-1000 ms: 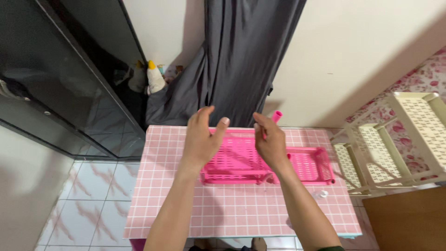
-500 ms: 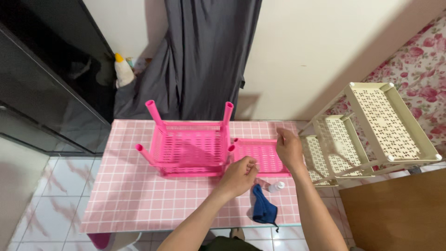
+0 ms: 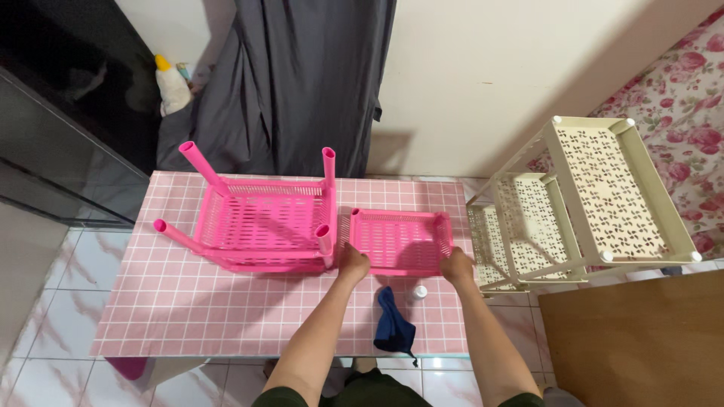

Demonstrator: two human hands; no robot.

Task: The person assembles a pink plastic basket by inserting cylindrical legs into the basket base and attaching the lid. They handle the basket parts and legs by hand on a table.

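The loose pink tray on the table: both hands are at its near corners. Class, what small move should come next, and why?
Probably a short, level lift of the loose pink tray. The left hand and right hand each sit at a near corner, so the hold looks balanced. The tray lies flat on the pink table, close beside the pink rack, whose four posts point upward with bare ends.

Looks like someone's home: floral bedsheet (image 3: pixel 690 83), tiled floor (image 3: pixel 30 301), dark curtain (image 3: pixel 302 83), cream plastic rack (image 3: pixel 596 188).
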